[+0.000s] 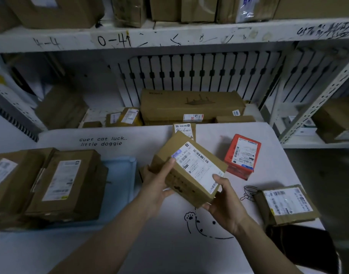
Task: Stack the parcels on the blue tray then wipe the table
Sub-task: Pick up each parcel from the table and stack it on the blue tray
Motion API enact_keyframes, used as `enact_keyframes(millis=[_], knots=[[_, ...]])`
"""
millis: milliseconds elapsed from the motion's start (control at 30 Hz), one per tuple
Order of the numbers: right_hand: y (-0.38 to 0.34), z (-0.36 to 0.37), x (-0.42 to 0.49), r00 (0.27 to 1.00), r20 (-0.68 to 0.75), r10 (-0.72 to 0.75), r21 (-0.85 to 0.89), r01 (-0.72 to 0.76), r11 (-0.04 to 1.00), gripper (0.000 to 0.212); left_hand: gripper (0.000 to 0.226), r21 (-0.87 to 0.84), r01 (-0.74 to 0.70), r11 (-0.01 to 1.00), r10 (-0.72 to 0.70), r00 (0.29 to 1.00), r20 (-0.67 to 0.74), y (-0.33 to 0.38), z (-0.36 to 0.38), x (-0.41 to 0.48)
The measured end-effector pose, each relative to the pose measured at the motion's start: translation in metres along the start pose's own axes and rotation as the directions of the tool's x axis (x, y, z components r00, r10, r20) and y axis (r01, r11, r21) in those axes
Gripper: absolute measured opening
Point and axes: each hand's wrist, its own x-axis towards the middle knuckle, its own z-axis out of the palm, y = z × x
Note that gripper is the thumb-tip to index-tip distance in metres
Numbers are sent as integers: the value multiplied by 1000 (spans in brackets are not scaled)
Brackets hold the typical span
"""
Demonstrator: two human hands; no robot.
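**Head view (only view)**

**Step in hand (judged):** move the held brown carton (189, 171) onto the blue tray (121, 175).

**Position:** carton is at frame centre, raised over the tabletop (130, 244) and just right of the tray, tilted.

**Hands:**
- Left hand (156, 184) grips the carton's left end, thumb on top at the label corner, fingers under.
- Right hand (225, 204) grips the near-right corner, thumb on the label, fingers beneath.

**Procedure (recommended):**
1. Keep the 2-hand grip and level the carton before moving it.
2. Carry it left and clear the tray rim; don't drag it across.
3. Bare tray floor shows right of the tall labelled carton (69, 182). Set it down flat there, or on top if that stack looks stable.
4. Square the edges w/ the neighbour, label up.
5. Let go only once the base is fully supported.

**Appearance of the carton:**
- Brown corrugated card, rectangular, taped.
- Large white shipping label w/ barcodes, plus a small bluish sticker at the label's upper-left corner.
- Dark print on the near side face, not legible.

**Left to do (judged):**
- Red parcel (242, 155), mid-right of frame.
- Brown parcel (286, 204), lower right.
- Small parcel (184, 129) at the tabletop's far edge, partly hidden behind the held carton.
- Wiping not yet begun; no cloth identifiable.
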Motion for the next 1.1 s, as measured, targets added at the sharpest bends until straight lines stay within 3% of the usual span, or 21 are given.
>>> enact_keyframes(millis=[67,133,233,333,400,500,667,967,1100], knots=[[5,6,-3,1000,29,0,-65,2,998,75,110,-23,-36,999,36,999,-20,5,-5,-2],[5,8,-4,998,57,-9,-124,16,992,71,100,21,-93,995,93,995,-27,13,-11,-4],[2,7,0,997,79,-27,-205,42,978,67,89,231,-217,949,217,976,22,24,-20,-10],[-4,13,5,992,110,-55,-313,87,946,69,96,459,-354,815,312,935,166,34,-25,-19],[-8,19,8,987,144,-76,-359,124,925,58,108,557,-435,708,339,901,272,39,-29,-21],[-12,31,10,974,197,-114,-391,184,902,41,115,611,-522,595,385,853,353,46,-35,-23],[-14,47,12,966,183,-182,-343,237,909,39,116,690,-575,439,409,812,417,62,-45,-29],[-17,53,11,950,214,-227,-424,300,855,47,109,630,-574,524,393,819,419,75,-58,-35],[-17,48,12,955,226,-194,-393,271,878,75,110,588,-547,596,364,837,410,77,-62,-32]])
